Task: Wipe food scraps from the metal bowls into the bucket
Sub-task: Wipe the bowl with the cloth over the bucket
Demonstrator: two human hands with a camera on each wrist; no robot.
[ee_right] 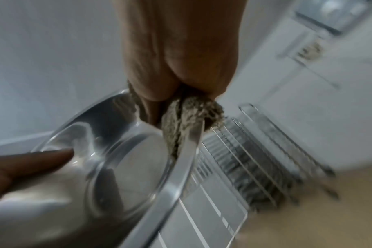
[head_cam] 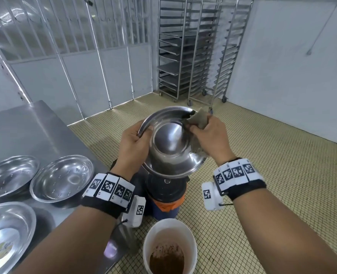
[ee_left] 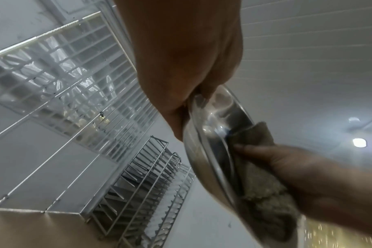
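Left hand: the left hand [head_cam: 134, 144] grips the near-left rim of the held metal bowl [head_cam: 171, 141], fingers curled over the edge with the thumb on the outside; the left wrist view shows the rim pinched between thumb and fingers.
Right hand: the right hand [head_cam: 210, 135] is closed round a greyish-brown cleaning rag [head_cam: 198, 118], pressing it against the bowl's far-right rim; the rag wraps over the edge, part inside and part outside.
Held bowl: tilted steeply, its underside turned toward the head camera and its open face turned away and downward; whether scraps remain inside cannot be told.
Bucket: the white bucket [head_cam: 170, 247] stands on the tiled floor [head_cam: 282, 175] near the person's feet, with brown scraps in its bottom; it lies below the hands and nearer the body than the bowl.
Key relation: the bowl hangs over a dark blue drum with an orange band [head_cam: 166, 200], not squarely over the bucket; in my judgement the bowl should come back toward the body so that wiped scraps fall into the bucket, and either hand seems about equally near.
Bench: a steel bench [head_cam: 25, 127] on the left carries three more metal bowls [head_cam: 61, 178], well apart from the hands.
Background: wheeled tray racks [head_cam: 195, 48] stand by the far wall.
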